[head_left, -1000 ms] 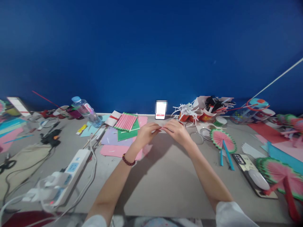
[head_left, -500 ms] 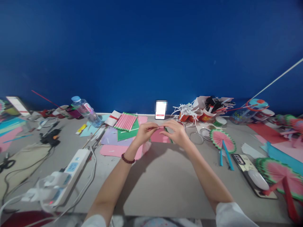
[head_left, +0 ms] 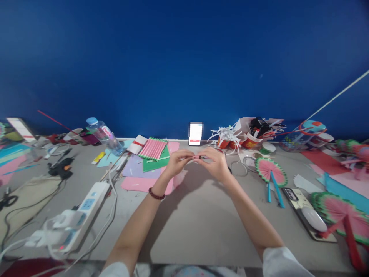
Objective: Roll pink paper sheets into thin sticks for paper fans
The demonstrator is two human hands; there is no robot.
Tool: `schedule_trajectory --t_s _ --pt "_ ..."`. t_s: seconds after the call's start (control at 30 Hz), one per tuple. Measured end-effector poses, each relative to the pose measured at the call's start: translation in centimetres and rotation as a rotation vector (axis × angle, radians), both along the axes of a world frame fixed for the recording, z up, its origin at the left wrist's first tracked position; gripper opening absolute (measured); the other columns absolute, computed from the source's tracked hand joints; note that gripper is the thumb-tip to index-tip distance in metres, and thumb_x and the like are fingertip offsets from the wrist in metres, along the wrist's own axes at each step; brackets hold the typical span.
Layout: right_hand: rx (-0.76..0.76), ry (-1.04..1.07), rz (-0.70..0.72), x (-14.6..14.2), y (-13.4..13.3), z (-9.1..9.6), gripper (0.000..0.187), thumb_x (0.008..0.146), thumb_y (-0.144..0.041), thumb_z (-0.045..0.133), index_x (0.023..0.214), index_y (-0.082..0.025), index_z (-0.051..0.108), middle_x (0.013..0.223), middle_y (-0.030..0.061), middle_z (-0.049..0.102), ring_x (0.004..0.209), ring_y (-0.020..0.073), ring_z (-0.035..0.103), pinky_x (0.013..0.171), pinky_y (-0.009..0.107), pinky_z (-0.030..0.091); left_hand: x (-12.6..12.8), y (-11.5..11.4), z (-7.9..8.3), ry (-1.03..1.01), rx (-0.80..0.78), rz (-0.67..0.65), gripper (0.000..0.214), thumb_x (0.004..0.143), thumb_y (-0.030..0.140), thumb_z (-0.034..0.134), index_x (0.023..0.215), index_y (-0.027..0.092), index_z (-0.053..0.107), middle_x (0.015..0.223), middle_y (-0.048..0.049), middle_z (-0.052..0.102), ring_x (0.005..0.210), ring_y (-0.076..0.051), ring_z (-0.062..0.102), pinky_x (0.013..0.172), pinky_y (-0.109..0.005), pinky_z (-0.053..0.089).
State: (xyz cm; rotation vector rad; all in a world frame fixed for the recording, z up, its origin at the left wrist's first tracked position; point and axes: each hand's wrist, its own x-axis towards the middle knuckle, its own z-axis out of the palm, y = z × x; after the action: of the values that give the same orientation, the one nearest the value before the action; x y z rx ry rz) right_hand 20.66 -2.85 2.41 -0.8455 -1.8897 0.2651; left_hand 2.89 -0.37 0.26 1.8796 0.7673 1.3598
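Note:
My left hand (head_left: 179, 163) and my right hand (head_left: 213, 163) meet over the far middle of the table. Both are closed, fingertips pinching a piece of pink paper (head_left: 197, 157). Only a narrow strip of it shows between the fingers; the rest is hidden or seen edge-on. Left of my left hand lies a pleated pink paper (head_left: 153, 149) with green edges, on top of a green sheet (head_left: 154, 164). Pink sheets (head_left: 140, 184) and a lilac sheet (head_left: 134, 166) are beneath and beside it.
A phone (head_left: 195, 134) stands against the blue wall. To the left are a water bottle (head_left: 108, 136) and a power strip (head_left: 89, 209) with cables. Cups of paper strips (head_left: 227, 136), a round paper fan (head_left: 271, 171), a second fan (head_left: 343, 209) and a mouse (head_left: 313, 218) sit to the right.
The pink paper hung as a broad sheet below my fingers; now only a thin strip shows. My right hand's fingers have closed in on it.

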Motion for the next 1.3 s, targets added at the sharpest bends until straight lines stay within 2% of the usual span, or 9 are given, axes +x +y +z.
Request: schedule_trajectory --t_s 0.1,0.2,0.4,0.53,0.7,0.87,1.0,1.13,1.3 --pt "-0.008 -0.038 0.01 0.3 -0.1 0.2 0.01 0.081 -0.027 0.065 0.089 -0.023 0.067 0.087 0.0044 0.071 0.084 0.0189 0.063 0.077 0.034 0.05 -0.1 0.1 0.1 -0.087 -0.072 -0.021 0.017 0.076 0.034 0.069 0.073 0.018 0.073 0.078 -0.0069 0.072 0.073 -0.017 0.066 0.069 -0.028 0.054" --pt "-0.005 -0.008 -0.016 0.3 -0.2 0.2 0.011 0.085 -0.023 0.057 0.087 -0.023 0.067 0.084 0.0038 0.07 0.081 0.0175 0.063 0.074 0.032 0.051 -0.3 0.2 0.1 -0.11 -0.092 -0.046 0.015 0.076 0.032 0.069 0.073 0.017 0.072 0.078 -0.0064 0.071 0.073 -0.016 0.066 0.068 -0.027 0.053" --pt "0.07 -0.073 -0.041 0.0 -0.5 0.2 0.013 0.086 -0.02 0.053 0.087 -0.022 0.066 0.084 0.0052 0.069 0.081 0.0178 0.063 0.074 0.032 0.051 -0.4 -0.1 0.5 0.009 0.048 0.02 0.016 0.082 0.026 0.063 0.094 0.018 0.069 0.093 -0.0083 0.07 0.088 -0.016 0.064 0.08 -0.03 0.051" --pt "0.109 -0.11 -0.02 0.1 -0.8 0.5 0.009 0.084 -0.021 0.059 0.092 -0.021 0.065 0.086 0.0056 0.068 0.083 0.0176 0.062 0.076 0.031 0.051 -0.3 -0.4 0.7 0.041 0.152 0.038 0.012 0.084 0.023 0.06 0.09 0.018 0.07 0.09 -0.0079 0.07 0.089 -0.017 0.064 0.083 -0.032 0.051" --pt "0.148 -0.126 -0.036 0.0 -1.0 0.8 0.01 0.086 -0.019 0.056 0.092 -0.02 0.065 0.085 0.0061 0.067 0.082 0.0171 0.062 0.075 0.031 0.051 -0.2 -0.4 0.7 0.037 0.16 0.025 0.011 0.083 0.021 0.061 0.087 0.018 0.07 0.088 -0.0081 0.071 0.086 -0.017 0.066 0.078 -0.03 0.053" --pt "0.18 -0.138 -0.051 0.1 -0.9 0.5 0.012 0.087 -0.017 0.054 0.091 -0.02 0.065 0.084 0.006 0.068 0.081 0.0171 0.061 0.074 0.031 0.05 -0.2 -0.8 1.5 0.084 0.196 0.03 0.015 0.08 0.023 0.065 0.093 0.018 0.07 0.091 -0.0088 0.07 0.086 -0.017 0.066 0.078 -0.029 0.053" --pt "0.152 -0.142 -0.049 0.4 -0.8 0.4 0.013 0.088 -0.019 0.053 0.089 -0.021 0.066 0.084 0.006 0.069 0.08 0.0176 0.062 0.074 0.032 0.051 -0.3 -0.9 1.6 0.079 0.228 0.015 0.016 0.08 0.025 0.066 0.094 0.019 0.07 0.089 -0.0078 0.07 0.083 -0.016 0.065 0.075 -0.028 0.054" --pt "0.06 -0.112 -0.009 0.5 -0.7 0.7 0.012 0.087 -0.021 0.055 0.087 -0.021 0.068 0.084 0.0059 0.07 0.08 0.0175 0.063 0.074 0.032 0.052 -0.5 -0.6 1.0 0.032 0.203 -0.016 0.012 0.08 0.025 0.065 0.089 0.019 0.071 0.087 -0.008 0.071 0.079 -0.016 0.066 0.07 -0.028 0.054" --pt "-0.029 -0.09 0.019 0.3 -0.5 0.6 0.013 0.087 -0.023 0.055 0.088 -0.021 0.068 0.084 0.0052 0.07 0.08 0.0175 0.065 0.074 0.031 0.052 -0.6 -0.2 0.4 0.025 0.15 0.027 0.013 0.083 0.027 0.062 0.084 0.018 0.072 0.082 -0.008 0.071 0.077 -0.016 0.065 0.069 -0.028 0.053"
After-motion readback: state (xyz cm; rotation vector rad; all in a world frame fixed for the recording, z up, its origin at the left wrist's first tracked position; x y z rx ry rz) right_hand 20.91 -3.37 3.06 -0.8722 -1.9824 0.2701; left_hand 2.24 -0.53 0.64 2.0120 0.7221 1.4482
